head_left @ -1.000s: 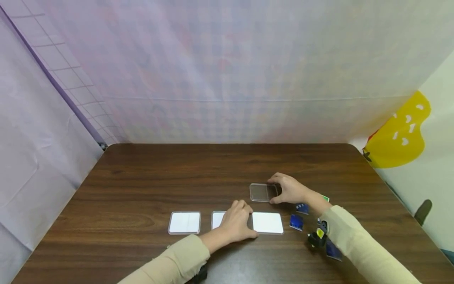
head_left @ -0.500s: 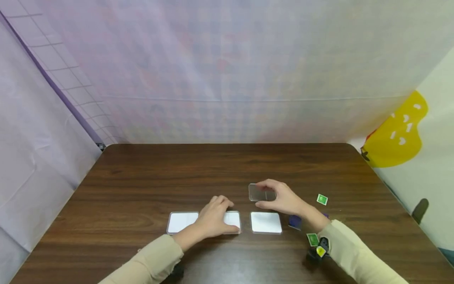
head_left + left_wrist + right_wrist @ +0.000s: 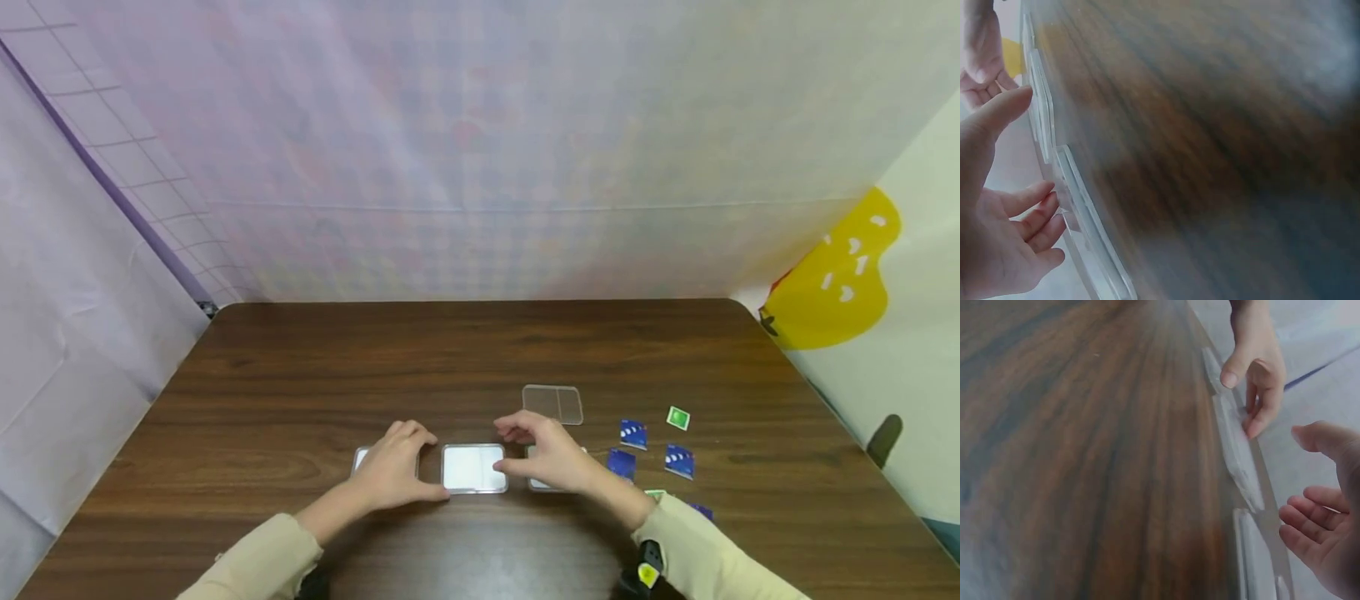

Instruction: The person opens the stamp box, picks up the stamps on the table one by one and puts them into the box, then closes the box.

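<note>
Three flat clear cases with white inside lie in a row along the table. The middle case [image 3: 474, 468] is in full sight between my hands. My left hand [image 3: 390, 471] is over the left case [image 3: 360, 456], hiding most of it, its thumb reaching toward the middle case's near corner. Fingers spread, my right hand [image 3: 551, 454] hovers across the right case [image 3: 534, 483], with the thumb tip at the middle case's right edge in the head view. In the right wrist view the right hand [image 3: 1329, 512] has nothing between thumb and fingers. Beyond it lies a clear lid [image 3: 552, 404].
Several small blue packets, one of them a blue packet [image 3: 679, 461], are scattered at the right of the brown table [image 3: 337, 358]. A green-and-white square [image 3: 678, 418] lies behind them; another green piece [image 3: 656, 494] shows by the right sleeve. A curtain hangs at the table's back.
My right hand has left the clear lid, which now lies free, and come nearer over the right case. The left hand has moved left, from the middle case to the left one, uncovering the middle case.
</note>
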### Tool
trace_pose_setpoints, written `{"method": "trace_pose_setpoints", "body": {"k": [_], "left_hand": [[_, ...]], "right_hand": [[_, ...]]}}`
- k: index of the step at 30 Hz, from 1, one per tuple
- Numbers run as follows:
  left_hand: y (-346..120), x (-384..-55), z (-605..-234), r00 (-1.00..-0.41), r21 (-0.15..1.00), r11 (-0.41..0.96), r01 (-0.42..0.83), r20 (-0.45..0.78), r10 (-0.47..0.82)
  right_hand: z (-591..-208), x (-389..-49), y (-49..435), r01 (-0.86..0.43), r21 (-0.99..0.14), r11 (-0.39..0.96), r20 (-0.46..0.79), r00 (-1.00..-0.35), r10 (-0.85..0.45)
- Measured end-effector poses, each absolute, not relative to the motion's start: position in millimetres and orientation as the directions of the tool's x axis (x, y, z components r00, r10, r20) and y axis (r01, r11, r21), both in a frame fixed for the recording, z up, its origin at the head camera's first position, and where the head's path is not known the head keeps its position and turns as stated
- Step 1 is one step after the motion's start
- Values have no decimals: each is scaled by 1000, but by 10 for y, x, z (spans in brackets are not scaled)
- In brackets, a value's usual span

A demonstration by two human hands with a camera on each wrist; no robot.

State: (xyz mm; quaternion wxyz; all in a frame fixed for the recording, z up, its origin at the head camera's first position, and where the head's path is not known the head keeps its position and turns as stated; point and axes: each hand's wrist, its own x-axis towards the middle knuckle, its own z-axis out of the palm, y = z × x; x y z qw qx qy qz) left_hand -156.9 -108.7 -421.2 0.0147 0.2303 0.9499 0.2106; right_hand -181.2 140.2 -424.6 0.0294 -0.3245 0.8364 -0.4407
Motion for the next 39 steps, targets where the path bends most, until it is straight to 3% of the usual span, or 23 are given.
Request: {"method": "trace_pose_setpoints", "body": {"k": [5, 13, 19, 39], "left_hand": [[-1096, -1563, -4253, -892, 406, 805, 433, 68, 446], [-1006, -1559, -4267, -880, 407, 793, 454, 67, 470], [-984, -1560, -4289, -886, 413, 794, 445, 79, 456], [-1015, -1566, -4289, -896, 459, 782, 422, 79, 437]], "right_hand": [[-4294, -1782, 1363, -583, -656, 479, 260, -770, -582], [-4308, -1758, 1387, -614, -489, 620, 189, -768, -611], [-4278, -1731, 1344, -599, -466, 651, 122, -772, -623], [-4286, -1766, 1259, -651, -388, 652, 178, -748, -640]]}}
